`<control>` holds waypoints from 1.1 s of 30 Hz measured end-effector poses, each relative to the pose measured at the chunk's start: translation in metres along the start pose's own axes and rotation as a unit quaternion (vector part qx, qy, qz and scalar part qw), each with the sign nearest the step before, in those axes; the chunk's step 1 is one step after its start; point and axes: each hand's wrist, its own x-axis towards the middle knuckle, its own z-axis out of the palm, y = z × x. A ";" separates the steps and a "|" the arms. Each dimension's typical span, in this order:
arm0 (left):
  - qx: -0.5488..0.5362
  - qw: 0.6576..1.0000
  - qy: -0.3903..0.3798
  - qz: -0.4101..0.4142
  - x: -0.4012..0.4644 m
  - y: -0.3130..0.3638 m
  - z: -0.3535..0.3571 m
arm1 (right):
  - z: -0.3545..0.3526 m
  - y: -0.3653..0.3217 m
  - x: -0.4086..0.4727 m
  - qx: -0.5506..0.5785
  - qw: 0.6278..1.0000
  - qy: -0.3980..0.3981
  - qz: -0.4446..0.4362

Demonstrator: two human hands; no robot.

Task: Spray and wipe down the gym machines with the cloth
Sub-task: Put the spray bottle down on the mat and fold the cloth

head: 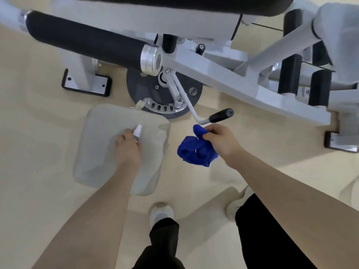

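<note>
My left hand (127,147) grips a small spray bottle (137,132) with a white nozzle, held over a pale grey pad (101,152) of the gym machine. A bunched blue cloth (196,150) hangs from my right hand (219,139), which pinches its top just below the machine's black-gripped lever handle (220,115). The white machine frame (233,80) runs across the top of the view, with a long black foam roller (85,42) at the upper left and a dark round adjustment disc (147,94) under it.
More black rollers (289,74) stand at the right among white bars. Bolted feet of the machine sit on the beige floor at the left (85,84) and right (342,142). My shoes (161,212) and dark trouser legs are below.
</note>
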 end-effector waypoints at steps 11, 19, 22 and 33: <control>-0.009 0.991 -0.131 0.019 -0.041 0.019 -0.057 | -0.026 -0.025 -0.059 -0.046 0.999 -0.003 0.028; -0.072 0.873 -0.368 0.311 -0.149 0.173 -0.143 | -0.133 -0.076 -0.172 0.108 0.994 0.034 0.006; -0.112 0.830 -0.447 0.314 -0.198 0.236 -0.147 | -0.188 -0.072 -0.209 0.311 0.947 0.080 0.012; -0.403 0.731 -0.540 0.109 -0.386 0.429 -0.019 | -0.365 0.129 -0.290 0.345 0.927 0.135 0.061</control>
